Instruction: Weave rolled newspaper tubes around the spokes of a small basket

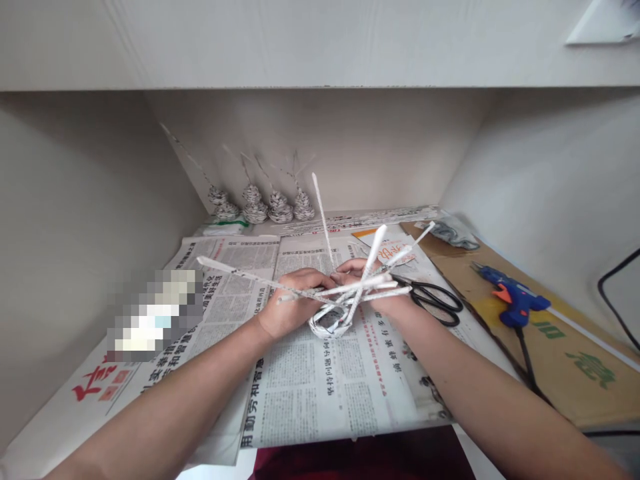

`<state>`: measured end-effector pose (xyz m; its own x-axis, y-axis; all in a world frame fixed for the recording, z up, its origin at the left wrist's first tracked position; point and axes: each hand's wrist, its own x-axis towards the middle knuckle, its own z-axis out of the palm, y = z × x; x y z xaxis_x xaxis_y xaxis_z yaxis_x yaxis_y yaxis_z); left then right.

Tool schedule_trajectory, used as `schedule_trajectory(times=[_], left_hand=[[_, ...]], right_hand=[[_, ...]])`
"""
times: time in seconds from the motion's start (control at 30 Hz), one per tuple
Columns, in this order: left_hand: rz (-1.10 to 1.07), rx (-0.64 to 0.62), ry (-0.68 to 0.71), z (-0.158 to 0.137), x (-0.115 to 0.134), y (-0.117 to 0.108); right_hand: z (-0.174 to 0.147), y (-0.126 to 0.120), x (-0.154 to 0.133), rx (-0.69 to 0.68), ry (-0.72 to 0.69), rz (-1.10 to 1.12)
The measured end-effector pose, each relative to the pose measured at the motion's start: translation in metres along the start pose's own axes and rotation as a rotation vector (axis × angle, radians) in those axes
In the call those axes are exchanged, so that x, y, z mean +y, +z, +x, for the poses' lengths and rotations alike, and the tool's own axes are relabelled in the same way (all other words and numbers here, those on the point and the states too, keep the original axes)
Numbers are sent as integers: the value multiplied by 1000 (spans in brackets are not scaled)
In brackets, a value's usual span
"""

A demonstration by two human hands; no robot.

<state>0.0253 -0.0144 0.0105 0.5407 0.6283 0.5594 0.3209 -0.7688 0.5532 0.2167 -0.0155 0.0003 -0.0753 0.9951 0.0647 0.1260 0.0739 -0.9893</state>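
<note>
A small woven basket of rolled newspaper strips [330, 328] is between my two hands, low over the newspaper. Several loose paper tubes [373, 257] stick out of it to the left, up and to the right. My left hand [295, 300] is closed round the basket's left side, its fingers curled behind the weave. On the far right side, my right hand [357, 270] pinches at the strips near the base of an upright tube [323, 217]. Crossing tubes hide parts of both hands' fingers. Black-handled scissors [435, 300] lie just right of my right hand.
Newspaper sheets [295, 393] cover the table. Several finished woven gourds [280, 208] stand at the back left, with a bundle of paper tubes [360, 220] along the back. A blue glue gun [520, 300] rests on cardboard [555, 360] at right. A shelf edge [320, 67] overhangs.
</note>
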Motion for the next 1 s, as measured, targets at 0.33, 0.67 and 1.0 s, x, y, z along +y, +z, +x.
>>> schedule_trajectory(times=[0.33,0.67,1.0], left_hand=[[66,-270,168,5,14,-12],[126,-245,177,5,14,-9],[124,-223,163,2,15,-5]], right_hand=[[-1,-7,-2,-177,171,184],[-8,-30,-23,-504,291,198],[-15,-32,-30,-513,295,87]])
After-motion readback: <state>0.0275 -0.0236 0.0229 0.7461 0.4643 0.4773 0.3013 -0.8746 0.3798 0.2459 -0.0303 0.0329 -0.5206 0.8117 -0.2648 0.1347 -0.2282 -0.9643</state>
